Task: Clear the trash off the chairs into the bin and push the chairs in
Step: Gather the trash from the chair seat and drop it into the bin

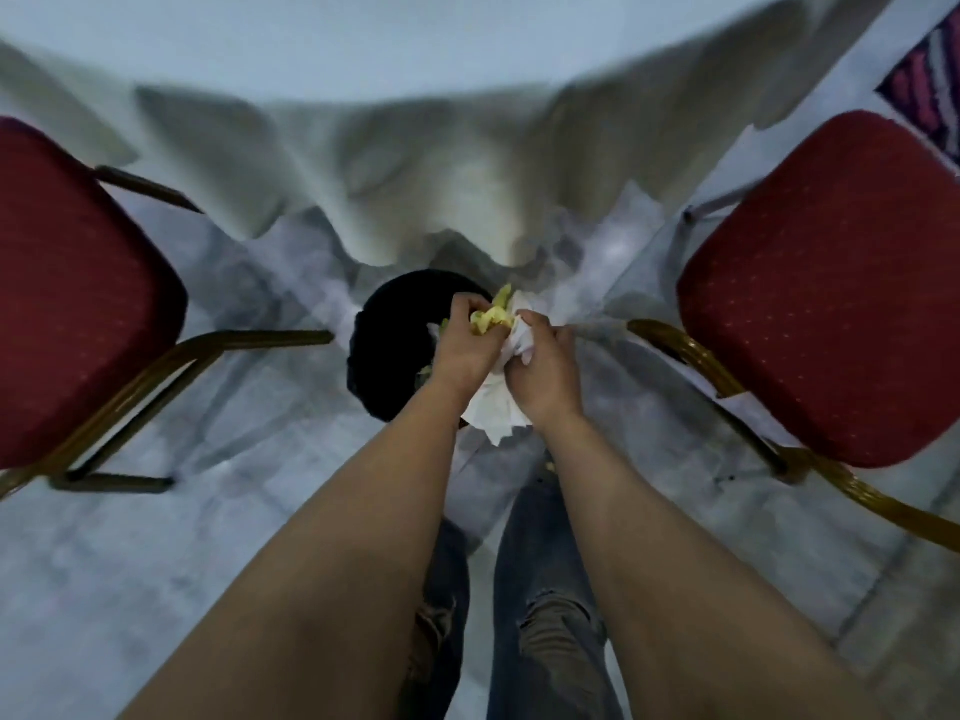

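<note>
Both my hands are held together over a round black bin (pixel 387 340) standing on the floor in front of me. My left hand (pixel 462 345) grips crumpled yellow paper (pixel 491 317). Crumpled white paper (pixel 498 407) is gripped by my right hand (pixel 543 371) and hangs below both wrists. A red padded chair (pixel 78 304) with a gold frame stands at the left, and a second red chair (pixel 831 293) stands at the right. Both seats look bare. The whole view is blurred.
A table with a long white cloth (pixel 415 163) hangs just beyond the bin. My legs in blue jeans (pixel 540 589) stand on the pale marbled floor (pixel 156 589). A patterned rug (pixel 930 80) shows at the top right corner.
</note>
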Demonstrator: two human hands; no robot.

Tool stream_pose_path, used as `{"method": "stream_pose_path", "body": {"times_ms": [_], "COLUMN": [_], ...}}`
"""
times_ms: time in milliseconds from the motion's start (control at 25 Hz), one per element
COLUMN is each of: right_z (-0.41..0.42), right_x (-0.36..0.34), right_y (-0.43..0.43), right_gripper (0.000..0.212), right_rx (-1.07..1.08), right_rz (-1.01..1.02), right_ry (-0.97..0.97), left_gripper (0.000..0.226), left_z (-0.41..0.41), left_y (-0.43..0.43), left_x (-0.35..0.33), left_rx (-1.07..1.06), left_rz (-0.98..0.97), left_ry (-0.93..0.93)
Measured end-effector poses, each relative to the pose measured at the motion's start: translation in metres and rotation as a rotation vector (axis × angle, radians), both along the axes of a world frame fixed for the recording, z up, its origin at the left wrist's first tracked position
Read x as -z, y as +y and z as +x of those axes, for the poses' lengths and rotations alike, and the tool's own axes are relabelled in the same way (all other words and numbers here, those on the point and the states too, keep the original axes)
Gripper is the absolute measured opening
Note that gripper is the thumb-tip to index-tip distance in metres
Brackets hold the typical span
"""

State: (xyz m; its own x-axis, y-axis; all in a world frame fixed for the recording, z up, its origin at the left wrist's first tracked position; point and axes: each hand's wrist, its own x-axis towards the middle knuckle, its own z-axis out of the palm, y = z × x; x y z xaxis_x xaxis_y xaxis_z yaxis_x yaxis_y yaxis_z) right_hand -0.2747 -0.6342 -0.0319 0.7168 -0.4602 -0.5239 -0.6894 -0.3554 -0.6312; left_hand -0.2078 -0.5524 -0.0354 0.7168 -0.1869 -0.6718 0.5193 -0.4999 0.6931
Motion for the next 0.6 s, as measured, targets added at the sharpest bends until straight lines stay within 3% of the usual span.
{"method": "stream_pose_path", "body": {"times_ms": [280,600], "right_z": [0.043,0.063], "right_x": [0.05,0.133], "right_y": [0.079,0.078], "right_gripper": [0.064,0.079], "right_rx": [0.01,-0.096], "right_rz": [0.136,0.193], "right_ry": [0.048,0.095], "left_gripper": [0.024,0.015], "left_z": [0.033,0.053], "left_y": [0.09,0.106], "left_x": [0.044,0.122], "left_rx": [-0.086,0.0], "left_rz": [0.044,0.048], "left_ry": [0.108,0.227]}}
